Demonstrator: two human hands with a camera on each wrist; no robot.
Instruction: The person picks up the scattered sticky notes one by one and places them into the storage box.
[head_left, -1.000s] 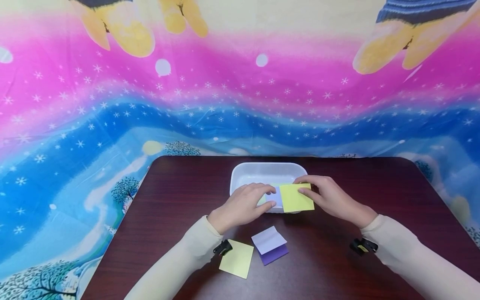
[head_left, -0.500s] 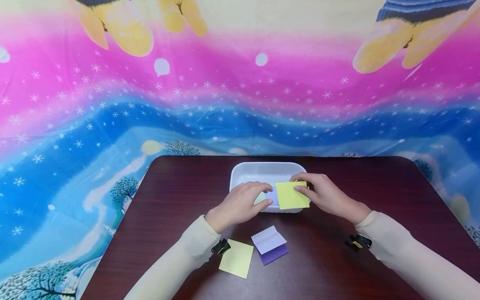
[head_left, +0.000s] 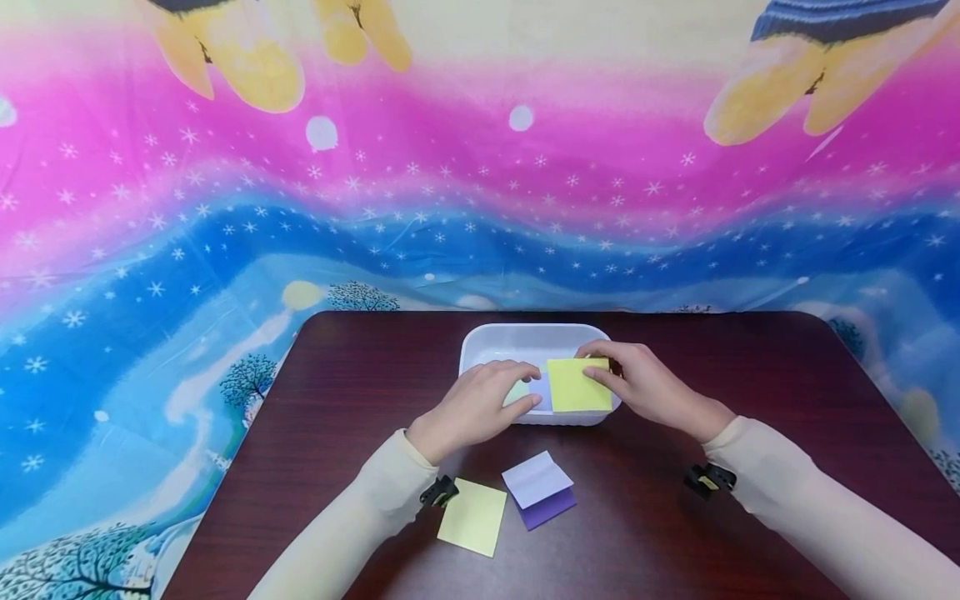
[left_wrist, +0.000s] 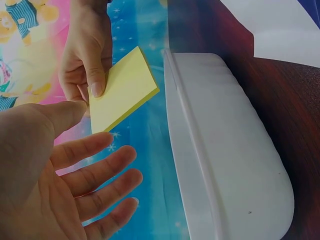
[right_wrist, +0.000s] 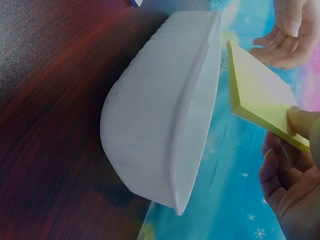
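My right hand (head_left: 647,385) pinches a yellow sticky note pad (head_left: 576,387) by its right side, thumb on top and fingers below. The pad is held over the front of a white plastic tub (head_left: 487,338); its thick edge shows in the right wrist view. My left hand (left_wrist: 75,170) is empty, its fingers spread and slightly bent beside the pad's left side. Inside the tub lie a pale purple piece (head_left: 540,393) and a pale green piece (head_left: 517,392), partly hidden by my left hand and the yellow pad.
On the dark wooden table (head_left: 360,392), nearer me, lie a pale yellow square note (head_left: 474,518) and a folded purple note (head_left: 538,482) with a lighter upper flap. A colourful printed cloth (head_left: 450,183) hangs behind the table's far edge.
My right hand has moved the yellow pad left and slightly away from me, further over the tub. My left hand has shifted slightly left. The notes on the table stay put.
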